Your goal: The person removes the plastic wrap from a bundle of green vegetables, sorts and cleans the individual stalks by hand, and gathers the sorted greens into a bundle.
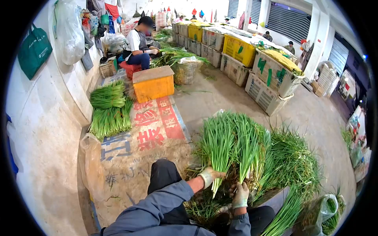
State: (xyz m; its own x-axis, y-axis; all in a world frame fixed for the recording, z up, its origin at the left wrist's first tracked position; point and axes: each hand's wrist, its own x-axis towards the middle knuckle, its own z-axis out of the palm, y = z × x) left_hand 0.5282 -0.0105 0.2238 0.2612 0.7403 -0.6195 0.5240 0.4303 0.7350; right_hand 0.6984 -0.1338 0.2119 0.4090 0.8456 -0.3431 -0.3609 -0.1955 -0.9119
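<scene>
In front of my knees stands a big pile of green onions [228,135], long green leaves pointing away and pale stem ends toward me. My left hand [211,176], in a dirty pale glove, is closed round the lower stems of a green onion bunch [220,157]. Just to its right, my right hand [239,194], also gloved, has its fingers closed at the stem ends of other green onions [247,157]. Darker, rootier stems lie between and behind the hands. More loose greens [291,161] are heaped at the right, and a separate bunch [283,212] lies near my right knee.
Stacked bundles of greens [111,112] lie along the left wall. A person [139,45] sits behind an orange box [153,84], beside a full basket [187,72]. Rows of plastic crates [271,78] stand at the back right. A plastic bag [325,210] holds greens at lower right.
</scene>
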